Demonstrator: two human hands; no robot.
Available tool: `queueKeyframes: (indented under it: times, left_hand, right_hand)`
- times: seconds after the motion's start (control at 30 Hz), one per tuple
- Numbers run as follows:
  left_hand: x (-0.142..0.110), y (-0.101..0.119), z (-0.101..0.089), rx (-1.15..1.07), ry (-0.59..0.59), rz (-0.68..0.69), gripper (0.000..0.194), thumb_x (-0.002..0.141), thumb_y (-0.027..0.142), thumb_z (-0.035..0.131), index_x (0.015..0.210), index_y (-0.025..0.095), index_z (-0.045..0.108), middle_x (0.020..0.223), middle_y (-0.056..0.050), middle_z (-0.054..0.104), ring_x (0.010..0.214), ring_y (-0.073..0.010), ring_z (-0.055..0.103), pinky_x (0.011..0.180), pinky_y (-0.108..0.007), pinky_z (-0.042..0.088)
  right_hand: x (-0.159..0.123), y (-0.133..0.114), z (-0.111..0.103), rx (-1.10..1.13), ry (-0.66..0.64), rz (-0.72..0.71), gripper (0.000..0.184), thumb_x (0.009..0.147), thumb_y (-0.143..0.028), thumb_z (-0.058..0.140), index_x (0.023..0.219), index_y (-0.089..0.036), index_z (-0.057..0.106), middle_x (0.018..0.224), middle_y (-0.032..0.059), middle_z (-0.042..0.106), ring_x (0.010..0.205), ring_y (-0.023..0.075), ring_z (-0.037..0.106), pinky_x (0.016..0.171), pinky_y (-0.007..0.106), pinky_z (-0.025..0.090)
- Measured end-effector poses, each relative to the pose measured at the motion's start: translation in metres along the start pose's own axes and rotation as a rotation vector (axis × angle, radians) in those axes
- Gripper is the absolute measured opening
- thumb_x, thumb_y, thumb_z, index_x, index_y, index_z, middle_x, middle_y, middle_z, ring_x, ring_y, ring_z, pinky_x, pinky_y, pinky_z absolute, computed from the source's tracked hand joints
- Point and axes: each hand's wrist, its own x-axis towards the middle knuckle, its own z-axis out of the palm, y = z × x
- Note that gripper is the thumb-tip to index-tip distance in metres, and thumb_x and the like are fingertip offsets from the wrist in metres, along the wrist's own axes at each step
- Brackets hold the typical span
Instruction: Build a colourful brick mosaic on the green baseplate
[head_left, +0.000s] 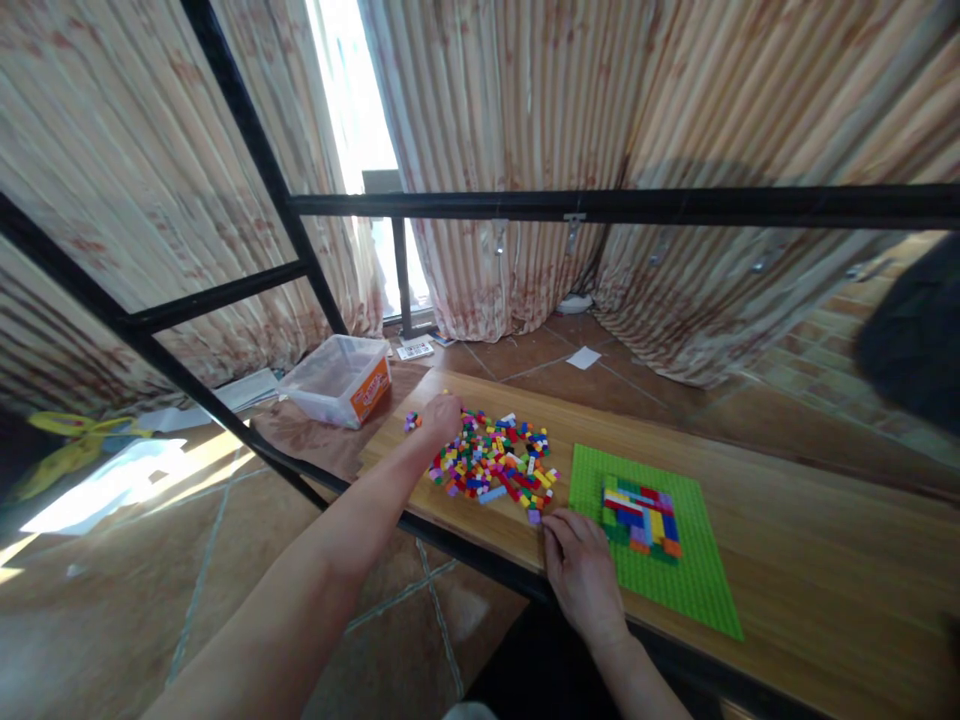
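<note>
A heap of small colourful toy bricks (pixel 491 455) lies spread on the wooden tabletop. My left hand (pixel 442 412) is stretched out to the heap's far left edge; its fingers are bent and mostly hidden behind the hand. By the near edge rests my right hand (pixel 581 565), between the heap and a green baseplate (pixel 705 560). Its fingers are curled together, and what they hold, if anything, does not show. Just beside its fingertips is a purple brick (pixel 534 516). On the baseplate stands a low, multicoloured brick build (pixel 641 518), roughly square.
A clear plastic box (pixel 322 375) with an orange label stands left of the table (pixel 817 540). Black metal bars (pixel 600 205) run along the far side and left. Striped curtains (pixel 510 120) hang behind. A white paper (pixel 583 357) lies on the tiled floor.
</note>
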Motion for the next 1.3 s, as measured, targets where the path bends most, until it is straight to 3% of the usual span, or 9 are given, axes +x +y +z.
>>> queueKeyframes:
  times: [0.13,0.33,0.53,0.73,0.83,0.93,1.17,1.3]
  left_hand:
    - [-0.003,-0.006,-0.001,-0.087,0.036,0.008,0.02,0.072,0.005,0.056,0.083,0.015,0.07,0.09,-0.012,0.071,0.098,-0.0253,0.064,0.092,-0.035,0.046]
    - [-0.018,-0.01,-0.006,-0.31,0.05,0.091,0.022,0.076,0.009,0.053,0.091,0.015,0.068,0.082,-0.003,0.071,0.08,-0.016,0.065,0.074,-0.026,0.052]
    - [-0.046,-0.001,-0.006,-0.442,0.091,0.153,0.033,0.076,0.006,0.05,0.103,0.016,0.067,0.082,-0.001,0.068,0.077,-0.0136,0.063,0.074,-0.025,0.052]
    - [-0.109,0.038,0.0,-0.549,0.174,0.21,0.029,0.081,0.01,0.053,0.105,0.019,0.067,0.092,-0.004,0.066,0.087,-0.0165,0.062,0.082,-0.029,0.051]
    - [-0.143,0.062,0.002,-0.567,0.165,0.231,0.026,0.084,0.012,0.052,0.106,0.021,0.065,0.097,-0.004,0.065,0.091,-0.0172,0.061,0.085,-0.03,0.051]
    - [-0.168,0.081,0.004,-0.614,0.122,0.292,0.023,0.087,0.014,0.052,0.105,0.022,0.063,0.104,-0.006,0.065,0.098,-0.0187,0.061,0.089,-0.031,0.05]
    - [-0.189,0.09,0.006,-0.782,0.066,0.36,0.019,0.088,0.018,0.054,0.106,0.02,0.062,0.101,-0.006,0.066,0.094,-0.018,0.063,0.087,-0.03,0.051]
    - [-0.189,0.088,0.006,-0.978,-0.012,0.293,0.018,0.087,0.02,0.058,0.104,0.018,0.064,0.095,-0.006,0.067,0.086,-0.017,0.065,0.081,-0.029,0.052]
  right_hand:
    - [0.001,-0.001,0.0,-0.001,0.004,-0.001,0.022,0.093,-0.02,0.044,0.098,-0.019,0.065,0.105,0.01,0.065,0.097,0.0233,0.056,0.084,0.04,0.046]
    - [0.003,-0.005,-0.003,0.011,0.019,-0.011,0.024,0.093,-0.021,0.042,0.095,-0.02,0.066,0.1,0.009,0.066,0.094,0.0224,0.057,0.083,0.039,0.046]
    - [0.005,-0.005,-0.004,0.059,0.011,0.025,0.024,0.093,-0.02,0.043,0.094,-0.019,0.067,0.098,0.0087,0.067,0.093,0.0223,0.057,0.084,0.039,0.045]
    - [0.014,-0.021,-0.02,0.398,0.124,0.314,0.025,0.092,-0.033,0.048,0.099,-0.019,0.068,0.099,0.0102,0.068,0.095,0.0219,0.061,0.086,0.039,0.048]
    - [0.023,-0.039,-0.03,0.655,0.143,0.508,0.032,0.085,-0.043,0.058,0.103,-0.018,0.067,0.098,0.0096,0.07,0.089,0.0208,0.064,0.081,0.036,0.051]
    - [0.03,-0.053,-0.035,0.88,0.169,0.608,0.036,0.079,-0.046,0.064,0.1,-0.017,0.067,0.093,0.0079,0.072,0.083,0.0197,0.066,0.077,0.035,0.053]
    - [0.028,-0.058,-0.045,0.994,0.218,0.684,0.024,0.073,-0.04,0.07,0.083,-0.018,0.071,0.078,0.0038,0.071,0.072,0.0165,0.062,0.07,0.031,0.051]
    - [0.026,-0.06,-0.051,1.194,0.181,0.791,0.027,0.065,-0.04,0.076,0.078,-0.017,0.073,0.066,0.0015,0.067,0.058,0.0122,0.055,0.057,0.027,0.045]
